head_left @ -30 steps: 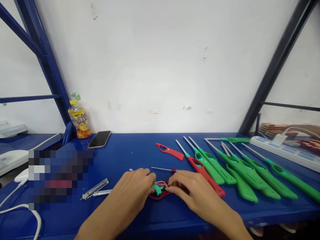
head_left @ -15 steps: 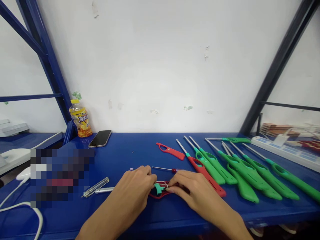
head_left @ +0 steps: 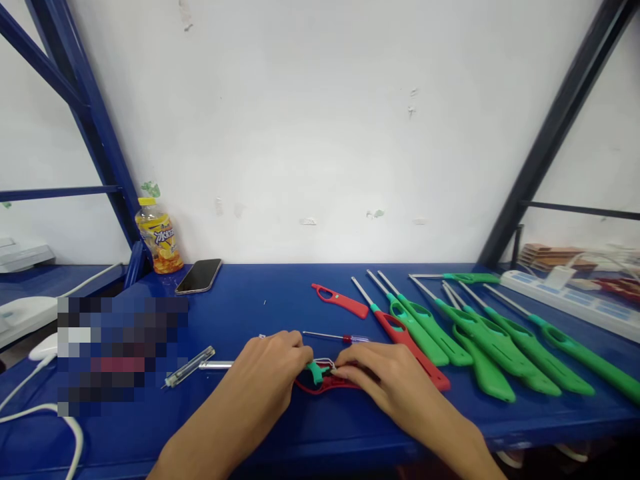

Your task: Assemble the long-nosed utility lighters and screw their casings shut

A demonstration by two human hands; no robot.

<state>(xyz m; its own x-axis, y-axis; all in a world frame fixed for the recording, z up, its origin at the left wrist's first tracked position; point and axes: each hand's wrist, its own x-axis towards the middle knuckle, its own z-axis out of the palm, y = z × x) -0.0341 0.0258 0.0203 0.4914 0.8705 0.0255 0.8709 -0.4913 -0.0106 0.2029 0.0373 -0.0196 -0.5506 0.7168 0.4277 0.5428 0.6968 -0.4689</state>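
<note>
An opened red lighter casing (head_left: 316, 389) lies near the table's front edge, with a teal trigger piece (head_left: 316, 373) and white wire in it. My left hand (head_left: 278, 362) is closed over the casing's left end, where a metal tube (head_left: 216, 365) sticks out; its fingertips are by the teal piece. From the right, my right hand (head_left: 376, 371) pinches at the wire beside the teal piece, thumb and forefinger together; exactly what is between them is too small to tell. Behind the hands lie a screwdriver (head_left: 345, 339) and a red casing half (head_left: 343, 301).
Several green lighters (head_left: 493, 341) and a red one (head_left: 413, 350) lie at the right, before a power strip (head_left: 575, 303). A clear tube part (head_left: 190, 367), a phone (head_left: 199, 276) and a drink bottle (head_left: 160, 239) are at the left.
The metal tube has tilted and shifted a little, with its left end now higher. The teal piece has turned slightly. Both hands stay in nearly the same place.
</note>
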